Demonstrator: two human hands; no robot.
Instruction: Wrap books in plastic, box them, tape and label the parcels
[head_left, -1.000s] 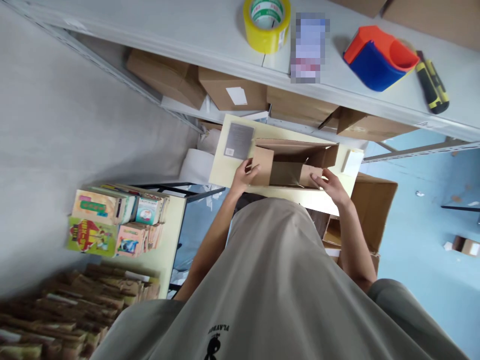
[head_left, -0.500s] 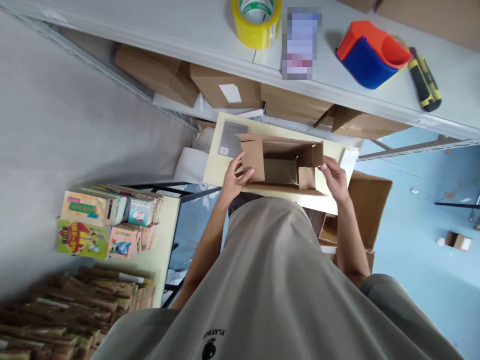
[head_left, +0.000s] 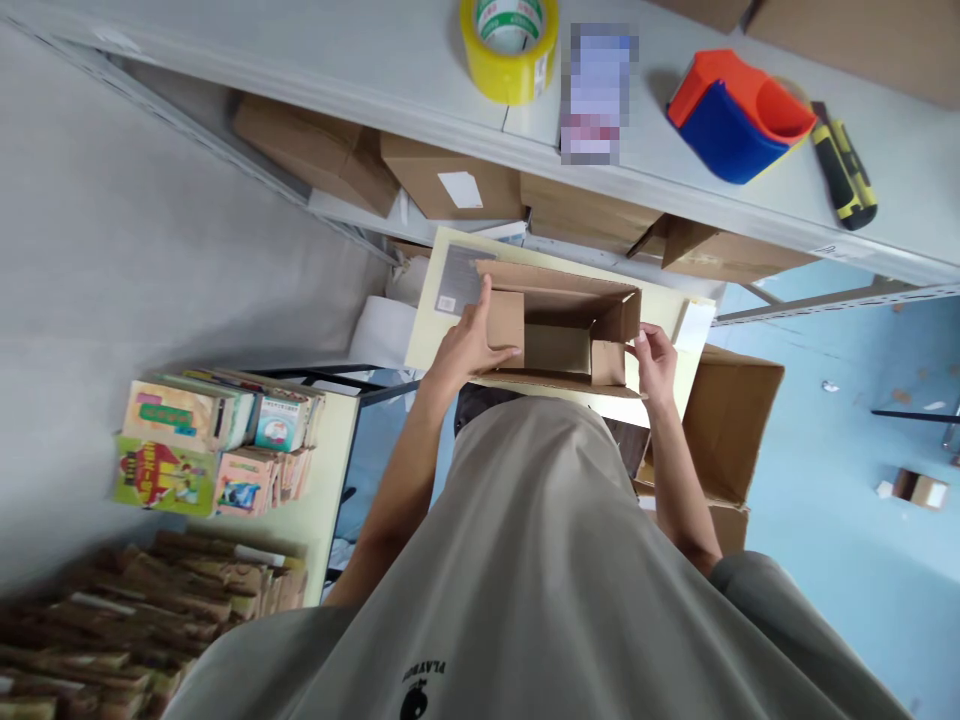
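Shaping the cardboard box [head_left: 559,308] seems in hand; left hand [head_left: 463,350] spans one end, fingers apart; right hand [head_left: 655,364] opposite, finger grip unclear; next calls for steadiness.

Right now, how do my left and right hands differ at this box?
Your left hand spreads thumb and index finger wide; your right hand bunches its fingers. The left hand is at the left end of the cardboard box, the right hand at its right end. Both are bare.
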